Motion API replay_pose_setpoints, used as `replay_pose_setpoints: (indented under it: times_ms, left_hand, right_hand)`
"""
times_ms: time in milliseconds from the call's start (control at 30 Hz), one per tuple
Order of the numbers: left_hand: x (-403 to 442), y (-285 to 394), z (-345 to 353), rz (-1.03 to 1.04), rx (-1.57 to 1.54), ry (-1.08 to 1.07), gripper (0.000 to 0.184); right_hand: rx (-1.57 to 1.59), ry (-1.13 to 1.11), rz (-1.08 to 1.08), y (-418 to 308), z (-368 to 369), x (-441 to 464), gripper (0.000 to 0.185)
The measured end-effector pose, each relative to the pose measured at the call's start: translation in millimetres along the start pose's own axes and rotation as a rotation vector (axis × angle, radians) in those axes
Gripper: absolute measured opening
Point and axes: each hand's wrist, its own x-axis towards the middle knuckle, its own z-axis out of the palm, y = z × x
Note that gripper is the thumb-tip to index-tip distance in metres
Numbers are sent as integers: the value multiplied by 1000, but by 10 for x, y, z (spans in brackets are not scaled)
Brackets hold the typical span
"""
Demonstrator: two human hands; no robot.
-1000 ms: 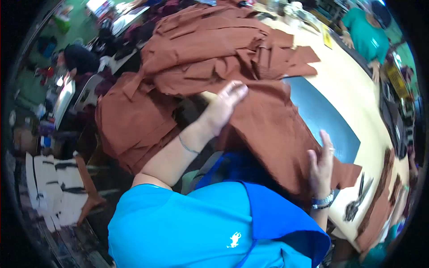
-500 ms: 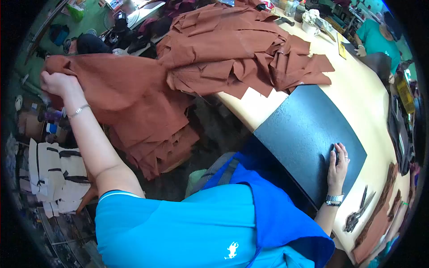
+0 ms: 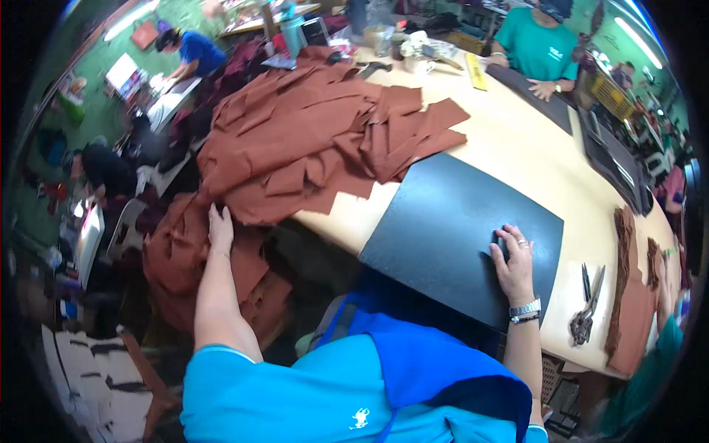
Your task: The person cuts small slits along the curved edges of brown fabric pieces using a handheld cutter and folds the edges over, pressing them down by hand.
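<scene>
My left hand (image 3: 221, 230) is at the upper edge of a reddish-brown leather-like sheet (image 3: 177, 247) hanging off the table's left side. Its fingers close on the material, partly bunched there. A large heap of the same brown pieces (image 3: 288, 140) lies on the table just above that hand. My right hand (image 3: 515, 258) rests on a black board (image 3: 450, 221), fingers apart and slightly bent. Whether anything small lies under those fingertips is hidden. Right of the board are scissors (image 3: 585, 317) and a slim dark pen-like tool (image 3: 586, 282).
Brown strips (image 3: 631, 295) lie along the table's right edge. At the far side are a hammer (image 3: 374, 68), a white cup (image 3: 419, 63) and a yellow ruler (image 3: 476, 71). Across the table a person in a green shirt (image 3: 538, 44) handles dark material (image 3: 528, 88).
My left hand has come inward from the far left, and the spread brown sheet now hangs bunched by the table. My right hand stays on the board. The view has shifted.
</scene>
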Motion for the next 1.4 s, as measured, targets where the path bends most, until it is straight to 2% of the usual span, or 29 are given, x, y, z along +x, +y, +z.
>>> replay_pose_setpoints:
  times_ms: [100,200,267,333,400,467,533,567,600,633,700,733,767,867,900,1000,1033,1067,1133,1233,1333,1400]
  left_hand:
    - [-90,575,84,108,-316,389,51]
    - [-81,1453,38,432,-358,525,45]
    - [-215,2181,92,644,-372,391,41]
    - [-420,2794,237,883,-197,203,44]
    - [-884,3428,348,924,-7,18,50]
    - [-1036,3621,849,1006,76,41,45]
    - [-1122,3936,941,909,118,-198,31]
    - [-1174,4107,960,865,-78,-251,21]
    - [-1360,4310,877,873,-263,-159,15]
    - [-1510,4454,872,959,-366,-161,13]
    - [-1903,4678,841,1143,-521,-191,9]
    - [-2141,4731,822,1243,-573,-215,7]
    - [-2334,4748,848,1378,-556,-297,7]
    - [-2765,4694,885,1720,-458,-421,12]
    - [-2823,4674,880,1713,-515,-430,16]
    - [-2664,4599,816,1604,-550,-568,18]
    - [-2567,4594,744,1567,-546,-590,21]
    - [-2441,4547,686,1537,-412,-645,22]
    - [-2272,4407,650,1528,-271,-592,19]
    - [-2233,4300,576,1550,-361,-442,17]
    - [-2412,4249,475,1549,-562,-412,17]
    - [-2451,4246,338,1598,-474,-502,19]
  right_hand:
    - [19,5,26,-17,-4,2,32]
    - [23,13,34,-27,-11,9,34]
    - [40,20,38,-52,-30,14,34]
    - [41,35,30,-19,-10,9,33]
    - [60,49,27,-11,-9,12,32]
    - [74,53,24,-17,-19,8,31]
    - [99,74,16,-1,-6,6,31]
    - [122,82,20,10,-2,7,32]
    - [146,90,25,43,-5,6,32]
    - [230,65,48,100,-18,19,39]
    - [372,306,-41,33,-52,41,49]
    - [439,428,-89,0,-65,57,55]
    - [379,473,-144,9,-89,66,69]
    - [-26,442,-232,62,-138,25,65]
    - [-102,426,-222,3,-181,0,46]
    - [-174,281,-229,183,-217,-76,25]
    - [-74,294,-185,142,-270,-81,17]
    - [-30,286,-148,135,-318,-125,17]
    - [55,271,-79,154,-436,-208,16]
    - [99,230,-37,121,-637,-316,18]
    - [127,268,-30,184,-739,-376,21]
    - [108,319,-56,173,-912,-405,21]
